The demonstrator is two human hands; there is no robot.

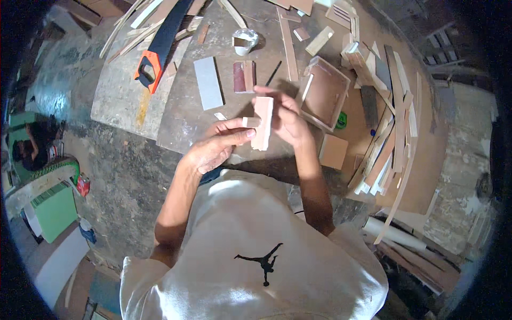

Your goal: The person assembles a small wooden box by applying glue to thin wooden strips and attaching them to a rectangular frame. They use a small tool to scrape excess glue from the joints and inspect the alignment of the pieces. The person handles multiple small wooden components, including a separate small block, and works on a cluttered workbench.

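And here's the piece, a pale wooden fitting point(262, 125) held up between the two hands, just clear of the chest and above the near edge of the workbench point(181, 130)! The left hand point(218, 143) has it pinched, thumb on the near side, fingers around a short stub that juts out toward that hand. What a look at it: a flat, narrow slab standing lengthwise away from the body, soft pinkish tan on its face, a whiter strip running down the side nearest the right hand, the ends a little ragged, and that stubby block meeting it partway along like the stem of a T. The right hand point(290, 120) is right beside it, fingers stretched out loosely, passing by the slab's far end; whether they touch, I can't tell from here. Straight beyond the hands lie a maroon-and-tan block point(244, 77) and a dark slim stick point(274, 73), with a whitish tub point(245, 42) farther out. Past the left hand there's a grey slab point(208, 84), and well beyond it an orange-handled saw point(166, 37). Over by the right hand, a shallow wooden tray point(324, 88) sits near, a square board point(334, 151) closer to the body, and farther right, a jumble of wood strips point(397, 106)!
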